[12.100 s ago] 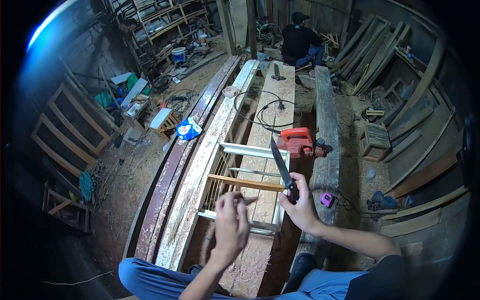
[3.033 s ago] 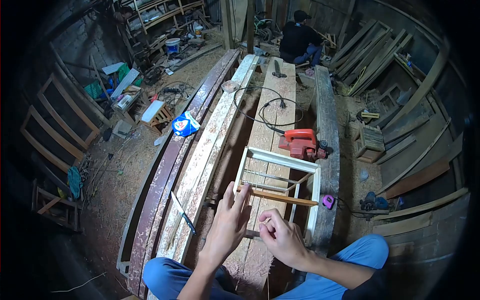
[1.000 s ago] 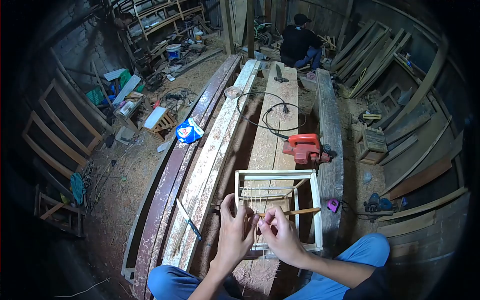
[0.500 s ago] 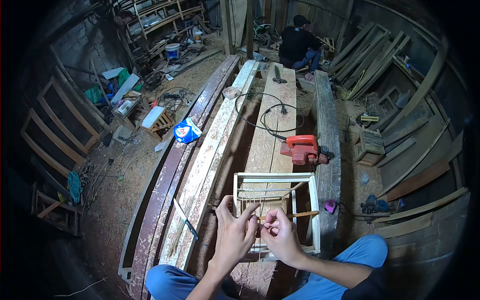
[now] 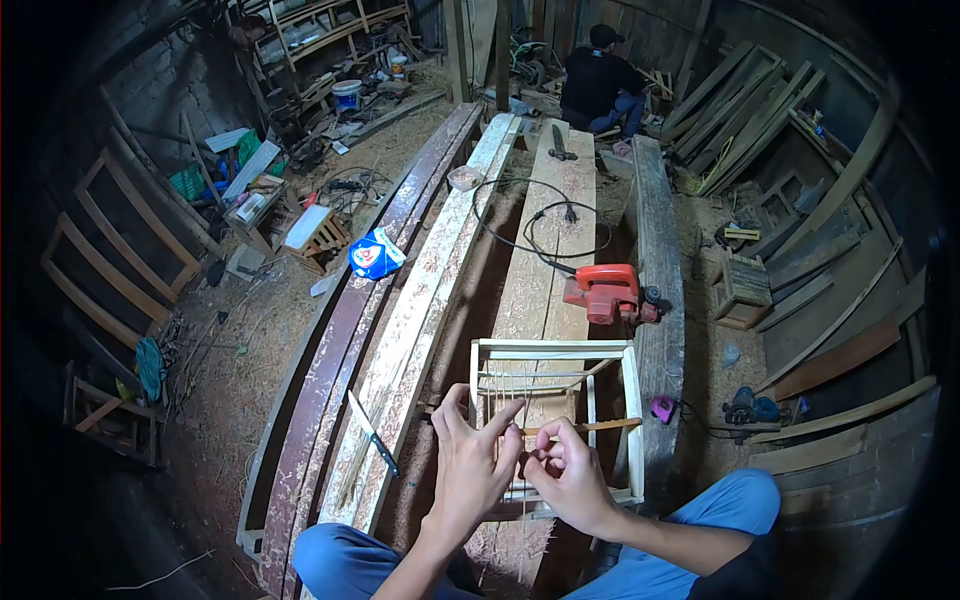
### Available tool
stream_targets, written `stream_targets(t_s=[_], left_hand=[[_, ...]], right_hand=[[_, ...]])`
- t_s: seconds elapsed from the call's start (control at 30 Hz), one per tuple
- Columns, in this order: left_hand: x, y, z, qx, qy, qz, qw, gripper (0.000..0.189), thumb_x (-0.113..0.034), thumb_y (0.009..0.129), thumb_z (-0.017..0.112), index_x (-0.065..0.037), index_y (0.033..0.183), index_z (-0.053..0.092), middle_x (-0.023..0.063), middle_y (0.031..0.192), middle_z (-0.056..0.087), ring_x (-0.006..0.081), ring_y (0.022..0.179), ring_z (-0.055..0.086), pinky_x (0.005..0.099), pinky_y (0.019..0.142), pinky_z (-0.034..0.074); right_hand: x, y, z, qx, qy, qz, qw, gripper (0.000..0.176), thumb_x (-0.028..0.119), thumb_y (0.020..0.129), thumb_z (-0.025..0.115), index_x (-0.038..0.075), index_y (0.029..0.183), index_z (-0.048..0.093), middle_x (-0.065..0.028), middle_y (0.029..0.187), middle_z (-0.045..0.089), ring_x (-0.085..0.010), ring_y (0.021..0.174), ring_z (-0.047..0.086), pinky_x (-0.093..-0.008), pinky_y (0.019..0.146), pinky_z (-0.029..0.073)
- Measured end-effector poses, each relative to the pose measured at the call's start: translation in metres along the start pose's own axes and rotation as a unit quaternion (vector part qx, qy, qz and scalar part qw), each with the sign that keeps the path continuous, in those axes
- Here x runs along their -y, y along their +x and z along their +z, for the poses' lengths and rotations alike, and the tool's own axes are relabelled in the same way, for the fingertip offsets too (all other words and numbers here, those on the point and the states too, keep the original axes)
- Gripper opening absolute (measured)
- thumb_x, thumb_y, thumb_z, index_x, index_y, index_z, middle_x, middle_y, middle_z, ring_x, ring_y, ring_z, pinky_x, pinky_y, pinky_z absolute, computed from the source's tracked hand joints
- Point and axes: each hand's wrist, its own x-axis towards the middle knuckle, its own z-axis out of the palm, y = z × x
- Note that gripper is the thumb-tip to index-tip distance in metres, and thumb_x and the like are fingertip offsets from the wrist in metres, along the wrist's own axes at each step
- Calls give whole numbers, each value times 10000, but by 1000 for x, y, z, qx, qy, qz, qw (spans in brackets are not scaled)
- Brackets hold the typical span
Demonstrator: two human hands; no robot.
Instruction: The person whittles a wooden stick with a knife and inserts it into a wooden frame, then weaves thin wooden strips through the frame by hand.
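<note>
A small frame of pale wooden strips (image 5: 633,400) stands on the planks between my knees. Thin sticks run lengthwise inside it, and a brown strip (image 5: 608,425) lies across its right part. Over the frame's left half is my left hand (image 5: 468,450), thumb and index finger bent towards the middle, other fingers curled. My right hand (image 5: 568,475) is pinched just beside it, close to the end of the brown strip. Whatever lies between the fingertips of either hand is too small to make out.
A knife (image 5: 373,434) lies on the left plank, near a blue-and-white packet (image 5: 376,255). Beyond the frame sits a red power planer (image 5: 606,293) with a looped black cable. A pink tape measure (image 5: 663,407) is at the right. A person (image 5: 598,85) sits at the back.
Both hands stay over the frame, with only slight finger movement. The whole view has shifted a little.
</note>
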Motion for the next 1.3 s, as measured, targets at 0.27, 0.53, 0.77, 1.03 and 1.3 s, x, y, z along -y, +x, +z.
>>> stream_targets(t_s=[0.27, 0.53, 0.77, 1.03, 1.3], left_hand=[[-2, 0, 2, -21, -4, 1, 1000, 396, -201, 984, 641, -183, 1373, 715, 293, 1478, 353, 451, 1309, 398, 515, 1129, 393], [-2, 0, -1, -1, -1, -6, 1000, 404, -198, 983, 640, -204, 1380, 713, 291, 1486, 349, 458, 1315, 391, 523, 1126, 389], [-1, 0, 2, -17, -15, 1, 1000, 379, -198, 970, 665, -143, 1338, 735, 312, 1466, 364, 471, 1273, 405, 534, 1129, 362], [-1, 0, 3, -27, -30, 3, 999, 368, -191, 965, 669, -130, 1323, 730, 311, 1461, 369, 474, 1268, 405, 543, 1113, 369], [-2, -2, 5, -35, -39, -4, 999, 313, -163, 945, 694, -99, 1247, 748, 316, 1459, 379, 475, 1267, 412, 540, 1103, 380]], right_hand=[[-8, 1, 2, -1, 25, -19, 999, 203, 0, 977, 637, 42, 1102, 483, -37, 814, 565, -78, 707, 571, -281, 616, 470], [-5, 0, 4, -10, -6, -30, 999, 211, -9, 975, 634, 43, 1103, 476, -33, 803, 558, -76, 695, 571, -282, 595, 465], [-6, 0, 4, -4, -2, -44, 999, 218, -23, 981, 625, 42, 1110, 461, -43, 823, 565, -84, 701, 588, -289, 582, 468], [-8, -2, 6, -15, -9, -47, 999, 223, -9, 1013, 613, 37, 1118, 422, -62, 844, 556, -88, 681, 586, -298, 580, 468], [-10, -1, 9, -31, -4, -53, 998, 241, -34, 1021, 591, 35, 1129, 388, -68, 836, 550, -82, 691, 582, -297, 578, 463]])
